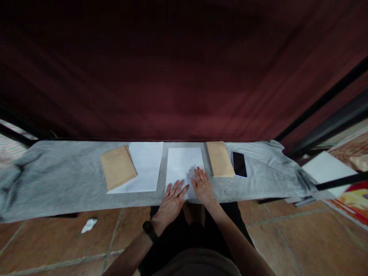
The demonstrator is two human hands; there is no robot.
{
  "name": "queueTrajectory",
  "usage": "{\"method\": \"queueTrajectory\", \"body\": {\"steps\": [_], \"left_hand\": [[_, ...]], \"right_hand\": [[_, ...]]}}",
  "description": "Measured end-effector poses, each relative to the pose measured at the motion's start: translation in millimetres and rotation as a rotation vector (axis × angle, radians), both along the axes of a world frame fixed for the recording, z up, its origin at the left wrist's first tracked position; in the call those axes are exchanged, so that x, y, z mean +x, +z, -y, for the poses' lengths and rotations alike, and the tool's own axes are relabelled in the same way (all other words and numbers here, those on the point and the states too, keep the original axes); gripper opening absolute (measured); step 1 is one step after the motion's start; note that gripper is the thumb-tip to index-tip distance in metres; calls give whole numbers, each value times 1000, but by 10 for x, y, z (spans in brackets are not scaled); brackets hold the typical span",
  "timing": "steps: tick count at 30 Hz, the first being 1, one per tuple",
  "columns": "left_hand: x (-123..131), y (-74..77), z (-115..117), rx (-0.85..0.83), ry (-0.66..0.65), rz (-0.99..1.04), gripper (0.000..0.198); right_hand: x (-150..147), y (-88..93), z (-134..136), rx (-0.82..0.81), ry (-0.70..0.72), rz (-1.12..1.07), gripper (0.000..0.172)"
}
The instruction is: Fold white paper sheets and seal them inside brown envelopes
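A white sheet of paper [184, 159] lies in front of me on the grey cloth. My left hand [173, 199] rests on its lower left part, fingers spread. On the sheet's right side lies my right hand [202, 186], flat with its fingers stretched out. Just right of the sheet is a stack of tan envelopes or folded paper [220, 159]. To the left, more white paper [146, 168] lies partly under several folded brown paper pieces [118, 166].
A phone [239, 164] with a dark screen lies right of the tan stack. Grey cloth [71, 180] covers the narrow table, backed by a dark red curtain [172, 76]. Dark bars [324, 97] stand at the right. A white scrap [89, 225] is on the tiled floor.
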State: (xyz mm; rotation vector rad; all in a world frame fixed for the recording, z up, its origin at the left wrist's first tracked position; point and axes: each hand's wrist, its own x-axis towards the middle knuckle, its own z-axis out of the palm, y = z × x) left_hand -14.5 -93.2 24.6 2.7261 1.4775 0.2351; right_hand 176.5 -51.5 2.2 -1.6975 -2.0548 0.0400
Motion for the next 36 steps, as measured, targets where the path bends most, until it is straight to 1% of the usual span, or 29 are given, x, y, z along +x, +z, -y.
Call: {"method": "queueTrajectory", "body": {"steps": [3,5,8,11,14,17,23,25,27,29,31,33,35,36], "left_hand": [[1,-21,-34,-80,-3,31,59],[16,-35,-77,-92,14,70,59],[80,-79,-148,-8,121,138,59],[145,-164,-178,74,209,144,56],[147,-246,-174,108,251,127,55],[92,-280,-169,132,296,142,59],[-33,-283,-114,162,387,221,60],[-39,-278,-99,180,420,236,59],[-1,-256,-133,198,440,238,59],[92,-211,-244,203,434,228,59],[226,-147,-440,182,401,213,59],[371,-79,-701,126,353,195,59],[486,-25,-988,64,323,173,59],[522,-8,-1129,32,287,156,60]], "right_hand": [[-173,48,-17,-62,10,33,50],[-277,66,2,-101,-4,51,49],[-393,51,43,-145,10,59,47],[-418,-12,70,-134,35,64,47],[-334,-81,80,-79,20,64,48],[-172,-116,88,-19,-5,71,50],[158,-152,137,34,-17,106,55],[211,-170,166,30,-23,107,56],[225,-175,180,12,-29,109,55],[195,-144,146,-15,-40,103,53],[122,-70,27,-36,-39,71,51],[8,36,-193,-44,-9,16,51],[-126,141,-485,-48,52,-32,51],[-192,179,-641,-55,67,-49,52]]}}
